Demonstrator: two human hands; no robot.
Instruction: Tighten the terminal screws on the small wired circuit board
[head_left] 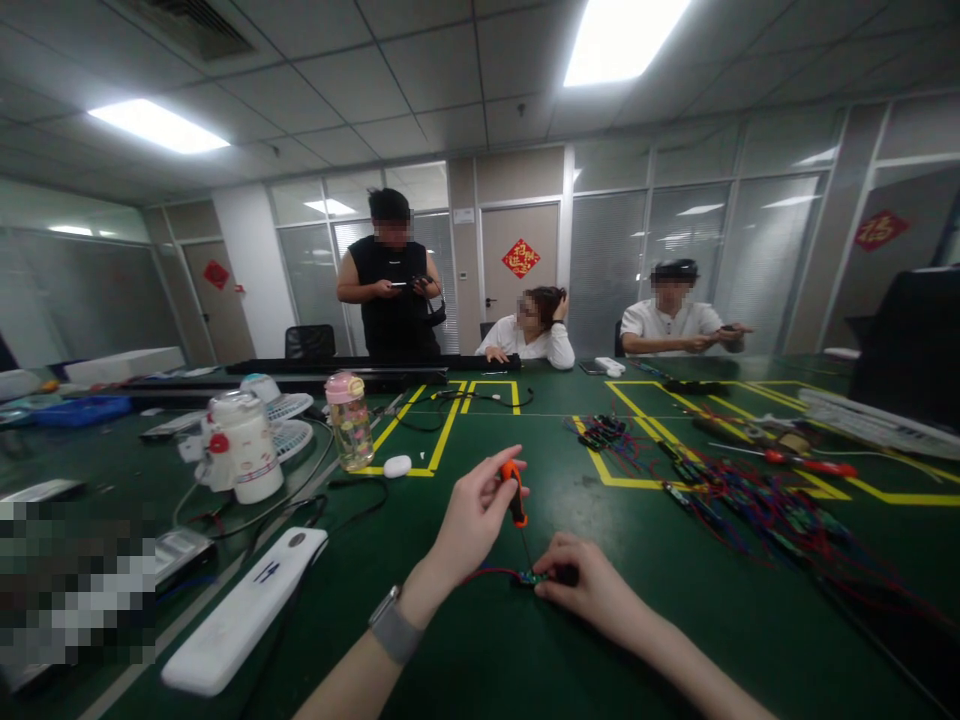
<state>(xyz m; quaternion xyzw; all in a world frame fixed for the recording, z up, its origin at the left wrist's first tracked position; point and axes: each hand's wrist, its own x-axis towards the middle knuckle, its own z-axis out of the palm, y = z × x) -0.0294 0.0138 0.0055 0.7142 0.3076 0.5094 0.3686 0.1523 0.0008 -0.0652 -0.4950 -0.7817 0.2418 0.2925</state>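
L hand [480,510] gripped screwdriver [515,493] upright, R hand [589,585] pinched small board [534,577] w/ wires: prob. light, fragile, best held by edges.

We see a small screwdriver [515,492] with an orange and black handle, standing almost upright, its thin dark shaft pointing down at a tiny circuit board [531,577]. The board is small, dark green with bits of blue, and lies flat on the green table [480,640], close to us and near the middle. A thin red wire [487,573] runs from the board's left side across the table surface.
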